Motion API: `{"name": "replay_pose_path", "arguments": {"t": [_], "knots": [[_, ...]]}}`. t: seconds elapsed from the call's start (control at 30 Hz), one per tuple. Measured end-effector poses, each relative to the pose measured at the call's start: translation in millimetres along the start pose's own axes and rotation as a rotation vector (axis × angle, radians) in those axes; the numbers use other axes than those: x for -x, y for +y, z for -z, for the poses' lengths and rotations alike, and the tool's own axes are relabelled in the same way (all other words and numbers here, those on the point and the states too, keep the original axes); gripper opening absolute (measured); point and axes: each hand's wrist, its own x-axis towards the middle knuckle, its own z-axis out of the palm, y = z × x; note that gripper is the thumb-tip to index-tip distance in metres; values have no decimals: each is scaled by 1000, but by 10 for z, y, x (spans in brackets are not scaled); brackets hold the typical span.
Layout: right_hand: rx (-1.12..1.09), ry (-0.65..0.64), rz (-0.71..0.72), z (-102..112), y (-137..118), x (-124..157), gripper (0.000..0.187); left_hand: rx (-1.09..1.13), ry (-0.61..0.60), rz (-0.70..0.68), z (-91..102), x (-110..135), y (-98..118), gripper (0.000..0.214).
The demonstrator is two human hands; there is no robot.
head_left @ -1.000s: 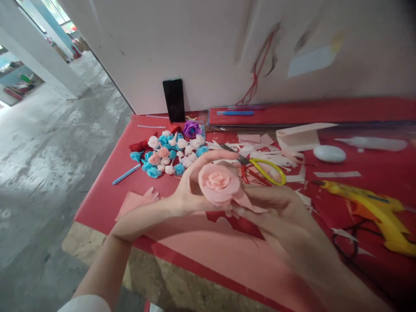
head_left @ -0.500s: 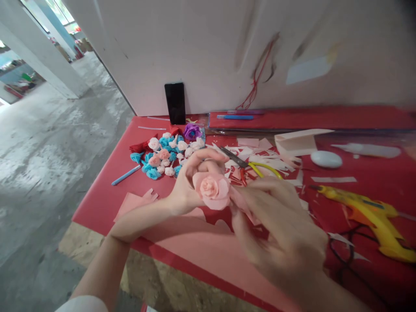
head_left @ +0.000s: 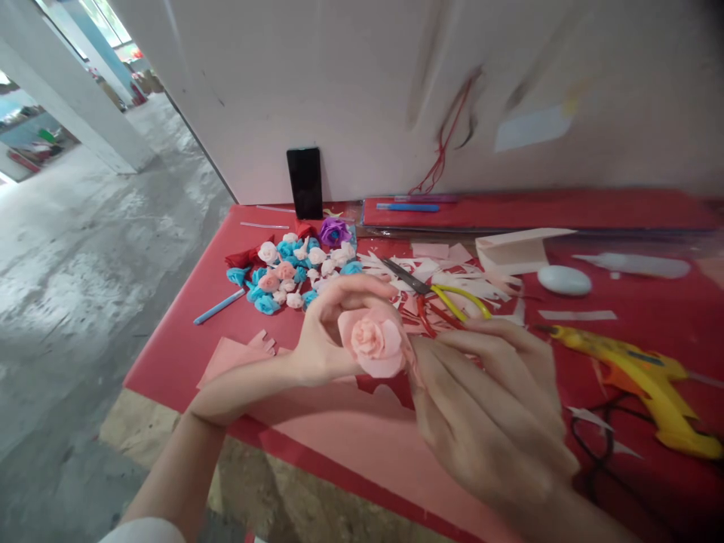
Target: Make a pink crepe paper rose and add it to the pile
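A pale pink paper rose (head_left: pixel 372 343) is held in my left hand (head_left: pixel 320 339), its fingers curled round behind and its open face toward me. At the flower's right edge, my right hand (head_left: pixel 492 407) pinches a strip of pink paper (head_left: pixel 415 366) that runs against the outer petals. My right fingertips are partly hidden behind the strip and the knuckles. Beneath both hands lies a large pink paper sheet (head_left: pixel 339 422) on the red tabletop (head_left: pixel 170 332). Just beyond them are yellow-handled scissors (head_left: pixel 407 276) among pink and white paper scraps (head_left: pixel 430 265).
Small blue, white and pink paper roses (head_left: pixel 286 270) are heaped at the left, with a purple rose (head_left: pixel 335 231) behind. A phone (head_left: pixel 305 183) leans on the white panel. To the right are a yellow glue gun (head_left: pixel 633 362), its dark cord and a white oval object (head_left: pixel 564 280).
My right hand has moved in against the rose, and the pink strip now sits closer along its right edge. The rose has shifted slightly right and down with my left hand.
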Motion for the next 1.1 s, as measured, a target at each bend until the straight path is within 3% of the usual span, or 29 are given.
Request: {"name": "replay_pose_path", "arguments": {"t": [0.27, 0.47, 0.6, 0.7, 0.83, 0.97, 1.1], "knots": [[2, 49, -31, -21, -14, -4, 15, -147, 93, -106, 31, 34, -20, 30], [-72, -10, -71, -21, -36, 41, 21, -201, 57, -223, 48, -13, -32, 36], [-101, -16, -57, 10, -8, -17, 17, -208, 48, -229, 43, -14, -39, 32], [-168, -19, -67, 27, 8, -56, 20, -216, 63, -159, 49, 11, -41, 31], [-333, -65, -163, 62, -1, -83, 25, -121, -37, -25, 64, 42, -28, 42], [-504, -150, -242, 104, 6, -120, 29, 36, -166, -65, 76, 26, -5, 45], [-559, -155, -234, 114, 29, -169, 31, 27, -191, -89, 85, -15, 20, 36]]}}
